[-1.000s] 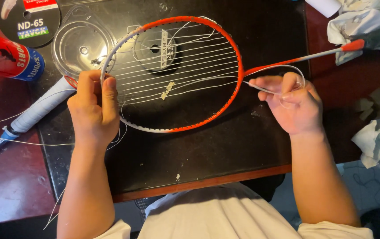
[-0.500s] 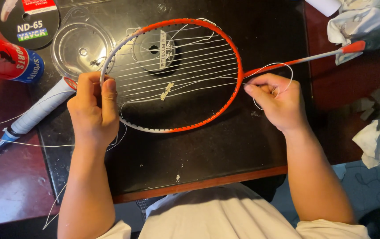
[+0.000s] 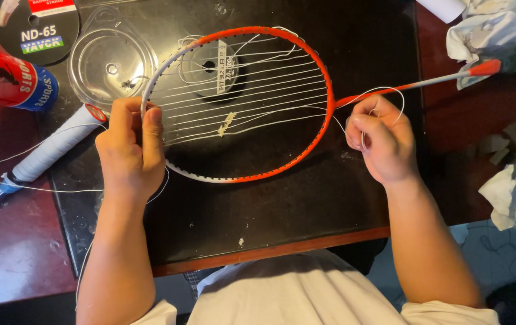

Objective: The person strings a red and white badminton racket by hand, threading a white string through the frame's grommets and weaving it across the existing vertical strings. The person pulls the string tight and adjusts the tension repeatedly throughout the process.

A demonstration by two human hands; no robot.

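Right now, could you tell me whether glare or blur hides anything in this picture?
Head view: sharp throughout; soft glare on the clear round plastic lid and the glossy black mat; the thin white string by the right hand stays readable; corners fall dim.

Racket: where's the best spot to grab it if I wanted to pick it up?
Probably the thin shaft, from above. It lies flat and bare toward the right, clear of both hands, while the racket's hoop is busy with loose string.
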